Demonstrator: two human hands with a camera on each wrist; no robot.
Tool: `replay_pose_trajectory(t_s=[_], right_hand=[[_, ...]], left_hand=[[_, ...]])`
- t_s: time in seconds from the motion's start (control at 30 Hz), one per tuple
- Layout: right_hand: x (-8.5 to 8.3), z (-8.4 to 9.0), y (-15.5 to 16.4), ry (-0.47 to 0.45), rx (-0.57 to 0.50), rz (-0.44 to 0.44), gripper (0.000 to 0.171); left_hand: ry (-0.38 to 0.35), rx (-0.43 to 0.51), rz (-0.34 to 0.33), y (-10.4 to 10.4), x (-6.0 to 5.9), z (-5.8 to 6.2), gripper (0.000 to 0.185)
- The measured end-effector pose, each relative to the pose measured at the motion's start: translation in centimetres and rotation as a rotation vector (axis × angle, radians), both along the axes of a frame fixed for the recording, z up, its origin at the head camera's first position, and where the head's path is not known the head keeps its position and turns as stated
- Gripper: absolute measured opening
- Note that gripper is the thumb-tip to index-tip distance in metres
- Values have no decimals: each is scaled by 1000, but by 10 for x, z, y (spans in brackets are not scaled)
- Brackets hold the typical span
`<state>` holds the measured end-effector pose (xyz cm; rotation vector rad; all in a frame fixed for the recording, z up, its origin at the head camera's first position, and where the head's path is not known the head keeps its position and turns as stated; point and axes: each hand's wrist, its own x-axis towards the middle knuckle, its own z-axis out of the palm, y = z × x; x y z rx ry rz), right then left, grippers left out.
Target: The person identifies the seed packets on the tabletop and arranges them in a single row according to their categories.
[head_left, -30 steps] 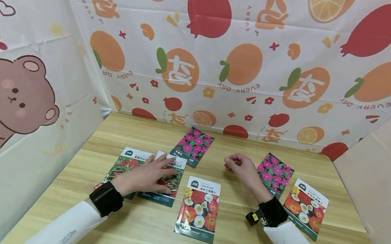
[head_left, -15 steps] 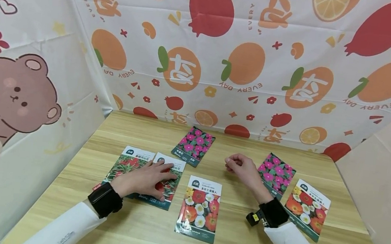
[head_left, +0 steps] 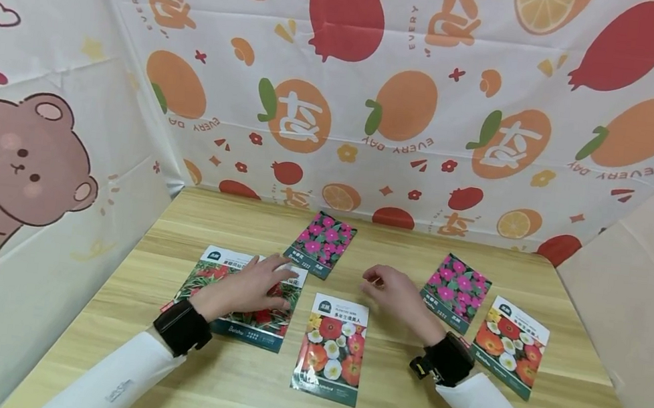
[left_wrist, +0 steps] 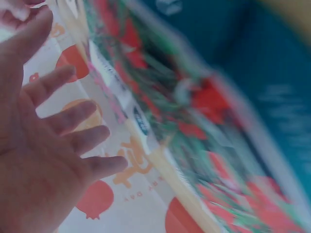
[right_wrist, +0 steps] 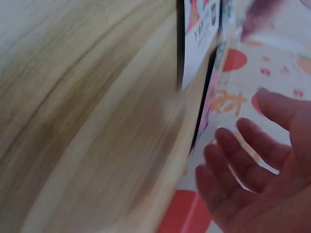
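My left hand (head_left: 258, 280) lies flat with straight, spread fingers over two overlapping seed packets printed with red plants, one to the left (head_left: 211, 277) and one to the right (head_left: 268, 318). In the left wrist view the left hand (left_wrist: 48, 141) is open beside the blurred red packet (left_wrist: 204, 126). My right hand (head_left: 388, 290) hovers over bare wood at the middle of the table, fingers loose, holding nothing. The right wrist view shows the right hand (right_wrist: 252, 179) open above the table (right_wrist: 87, 121). A packet of red, white and yellow flowers (head_left: 332, 349) lies in front, between the hands.
A pink-flower packet (head_left: 321, 244) lies behind the hands. Another pink one (head_left: 455, 291) and a mixed-flower one (head_left: 509, 346) lie to the right. The wooden table (head_left: 389, 399) is walled in by fruit-print and bear-print sheets.
My right hand has uncurled from a loose fist and moved left toward the table's middle. My left hand has drawn the right red packet slightly toward the left one.
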<state>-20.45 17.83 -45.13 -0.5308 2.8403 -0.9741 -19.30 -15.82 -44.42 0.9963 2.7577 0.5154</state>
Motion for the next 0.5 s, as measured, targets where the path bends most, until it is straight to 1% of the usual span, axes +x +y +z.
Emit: replay_pose_trajectory(t_s=[0.07, 0.17, 0.23, 0.3, 0.37, 0.5], right_hand=[[4, 1, -6, 28, 99, 38, 32], [9, 0, -14, 81, 246, 114, 40], [13, -1, -17, 108, 310, 154, 45], [18, -2, -21, 123, 346, 188, 51], [22, -2, -24, 134, 367, 221, 55], [31, -3, -28, 165, 412, 309, 62]], left_hand=[[21, 7, 17, 8, -8, 4, 56], [39, -3, 27, 22, -23, 7, 53], [50, -20, 32, 31, -33, 7, 54], [55, -30, 41, 38, -43, 7, 54], [50, -33, 58, 43, -50, 8, 54], [19, -39, 88, 49, -58, 7, 52]])
